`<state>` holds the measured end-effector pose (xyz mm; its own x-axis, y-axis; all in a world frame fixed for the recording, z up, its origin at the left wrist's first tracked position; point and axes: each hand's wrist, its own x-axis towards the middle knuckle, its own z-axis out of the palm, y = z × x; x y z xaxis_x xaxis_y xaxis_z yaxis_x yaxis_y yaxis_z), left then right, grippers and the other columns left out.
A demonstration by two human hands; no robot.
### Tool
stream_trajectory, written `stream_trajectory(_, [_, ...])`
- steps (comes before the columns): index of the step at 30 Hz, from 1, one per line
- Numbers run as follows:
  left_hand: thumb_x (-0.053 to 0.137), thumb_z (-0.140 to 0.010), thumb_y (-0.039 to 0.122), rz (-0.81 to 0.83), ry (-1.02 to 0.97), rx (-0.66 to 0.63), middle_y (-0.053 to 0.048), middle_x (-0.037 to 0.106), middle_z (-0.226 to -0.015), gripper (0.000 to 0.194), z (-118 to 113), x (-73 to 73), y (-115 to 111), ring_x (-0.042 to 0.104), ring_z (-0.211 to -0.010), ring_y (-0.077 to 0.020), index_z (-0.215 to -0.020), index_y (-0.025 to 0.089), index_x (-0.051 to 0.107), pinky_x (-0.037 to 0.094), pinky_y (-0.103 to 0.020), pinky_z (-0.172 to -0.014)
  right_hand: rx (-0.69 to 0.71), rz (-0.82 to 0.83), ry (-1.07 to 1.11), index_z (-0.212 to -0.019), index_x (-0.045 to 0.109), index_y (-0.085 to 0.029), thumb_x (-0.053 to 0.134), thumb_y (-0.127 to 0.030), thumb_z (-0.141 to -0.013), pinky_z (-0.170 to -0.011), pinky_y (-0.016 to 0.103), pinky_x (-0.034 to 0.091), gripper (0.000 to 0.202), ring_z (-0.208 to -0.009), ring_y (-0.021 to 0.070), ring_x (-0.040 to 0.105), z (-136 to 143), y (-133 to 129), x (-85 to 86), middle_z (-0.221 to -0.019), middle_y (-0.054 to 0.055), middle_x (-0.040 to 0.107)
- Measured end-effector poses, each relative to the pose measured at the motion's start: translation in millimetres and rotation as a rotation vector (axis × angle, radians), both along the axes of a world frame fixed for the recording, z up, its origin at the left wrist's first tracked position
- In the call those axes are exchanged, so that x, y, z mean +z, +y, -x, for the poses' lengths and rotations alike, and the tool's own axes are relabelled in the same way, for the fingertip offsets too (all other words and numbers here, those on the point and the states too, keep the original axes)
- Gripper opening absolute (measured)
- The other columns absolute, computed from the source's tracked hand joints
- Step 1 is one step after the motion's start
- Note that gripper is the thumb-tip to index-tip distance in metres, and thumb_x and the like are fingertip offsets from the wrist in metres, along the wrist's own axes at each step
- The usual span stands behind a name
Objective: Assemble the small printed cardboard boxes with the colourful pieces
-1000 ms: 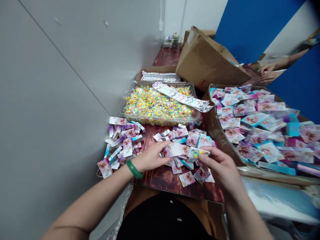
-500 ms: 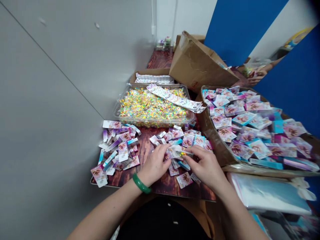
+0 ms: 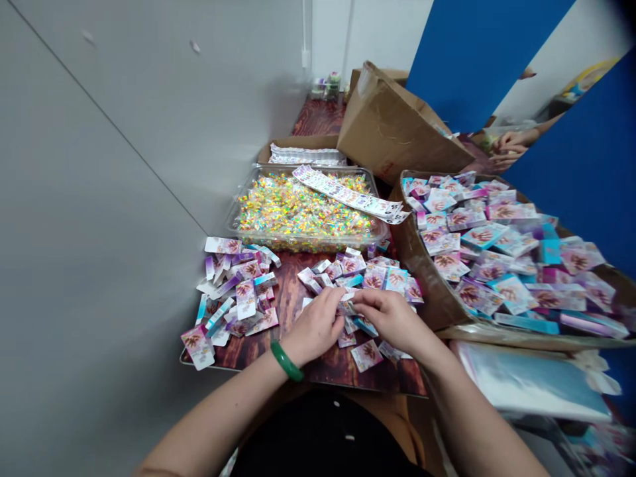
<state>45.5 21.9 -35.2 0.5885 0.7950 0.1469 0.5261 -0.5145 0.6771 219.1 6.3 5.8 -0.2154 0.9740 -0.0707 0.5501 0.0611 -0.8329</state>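
Observation:
My left hand (image 3: pixel 320 324), a green bangle on its wrist, is closed around a small printed cardboard box (image 3: pixel 347 307) above the table. The fingers of my right hand (image 3: pixel 392 319) pinch together at the box's right end, by its white flap. My fingers cover much of the box, and its inside is hidden. Below and around my hands lies a pile of similar boxes (image 3: pixel 368 356) in purple, pink and blue. Another heap of boxes (image 3: pixel 245 298), several with flaps sticking out, lies to the left.
Behind the piles, a clear plastic tub (image 3: pixel 303 236) holds small colourful packets, with printed strips (image 3: pixel 348 192) across it. On the right stands a large carton (image 3: pixel 415 265) full of boxes, above clear plastic bags (image 3: pixel 531 384). A grey wall (image 3: pixel 99 232) borders the left. Another person's hands (image 3: pixel 511 147) show far right.
My right hand has moved left against the box. The small colourful packet seen at its fingertips is out of sight now. My left hand still holds the box.

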Motion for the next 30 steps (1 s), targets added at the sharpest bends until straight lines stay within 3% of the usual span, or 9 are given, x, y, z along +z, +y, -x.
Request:
stream_trajectory(5, [0.053,-0.08,0.016,0.189,-0.235,0.019,-0.01,0.054,-0.118,0.041,0,0.5,2,0.051,-0.11,-0.0236,-0.12,0.019,0.046,0.041,-0.041,-0.097,-0.166,-0.113,-0.171,-0.071,0.063,-0.02,0.055,-0.021,-0.076,-0.064,0.028,0.041,0.009,-0.066,0.0174,0.057,4,7,0.9,-0.07,0.002,0.063])
stream_trajectory(6, [0.056,-0.079,0.019,0.3,-0.326,0.002,-0.009,0.055,-0.117,0.042,1,1.4,3,0.052,-0.11,-0.0232,-0.121,0.019,0.047,0.04,-0.041,-0.098,-0.203,-0.143,-0.166,-0.073,0.061,-0.02,0.059,-0.023,-0.074,-0.063,0.028,0.041,0.004,-0.067,0.0172,0.056,5,9,0.5,-0.073,0.002,0.063])
stream_trajectory(8, [0.057,-0.082,0.026,0.58,-0.539,-0.047,-0.008,0.058,-0.116,0.041,4,2.8,4,0.054,-0.109,-0.0224,-0.121,0.02,0.049,0.041,-0.04,-0.098,-0.247,-0.137,-0.099,-0.082,0.058,-0.019,0.065,-0.025,-0.069,-0.061,0.027,0.042,0.016,-0.065,0.0158,0.055,5,11,-0.4,-0.079,0.002,0.061])
stream_trajectory(10, [0.051,-0.087,0.034,0.825,-0.75,-0.07,-0.008,0.059,-0.116,0.033,5,3.0,4,0.055,-0.109,-0.0222,-0.116,0.019,0.056,0.042,-0.038,-0.097,-0.232,-0.035,0.016,-0.094,0.055,-0.019,0.068,-0.026,-0.066,-0.058,0.027,0.043,0.032,-0.062,0.0141,0.054,6,12,-1.5,-0.086,0.002,0.062])
stream_trajectory(12, [0.049,-0.087,0.038,0.951,-0.884,-0.046,-0.008,0.059,-0.116,0.031,5,1.8,5,0.055,-0.11,-0.023,-0.106,0.018,0.064,0.043,-0.038,-0.095,-0.173,0.07,0.121,-0.099,0.055,-0.02,0.068,-0.026,-0.065,-0.057,0.027,0.045,0.037,-0.062,0.0132,0.055,7,13,-2.5,-0.09,0.002,0.063])
stream_trajectory(15, [0.058,-0.082,0.041,1.023,-0.947,0.002,-0.009,0.061,-0.115,0.032,4,-1.4,5,0.055,-0.109,-0.0245,-0.101,0.017,0.068,0.045,-0.039,-0.094,-0.146,0.126,0.211,-0.096,0.057,-0.019,0.067,-0.026,-0.065,-0.056,0.026,0.046,0.033,-0.063,0.0128,0.056,9,15,-2.7,-0.087,0.001,0.062])
stream_trajectory(21, [0.065,-0.08,0.033,1.081,-1.023,0.043,-0.008,0.063,-0.116,0.03,2,-3.0,4,0.058,-0.106,-0.0221,-0.106,0.02,0.067,0.043,-0.039,-0.096,-0.246,0.214,0.329,-0.09,0.059,-0.018,0.069,-0.026,-0.061,-0.043,0.023,0.043,0.031,-0.05,0.0105,0.053,9,22,-3.8,-0.079,0.001,0.062])
stream_trajectory(25, [0.07,-0.074,0.023,1.145,-1.069,0.111,-0.008,0.066,-0.106,0.027,0,4.1,7,0.061,-0.1,-0.0209,-0.1,0.016,0.068,0.043,-0.038,-0.095,-0.266,0.246,0.391,-0.088,0.059,-0.017,0.072,-0.03,-0.061,-0.04,0.023,0.043,0.033,-0.045,0.0098,0.051,11,22,-4.1,-0.072,0.0,0.062])
stream_trajectory(30, [0.066,-0.075,0.02,1.226,-1.146,0.221,-0.007,0.067,-0.093,0.018,0,19.0,12,0.063,-0.088,-0.0178,-0.092,0.014,0.067,0.046,-0.036,-0.091,-0.13,0.303,0.587,-0.097,0.061,-0.018,0.073,-0.034,-0.065,-0.051,0.024,0.046,0.037,-0.055,0.0106,0.054,9,19,0.2,-0.078,0.001,0.064])
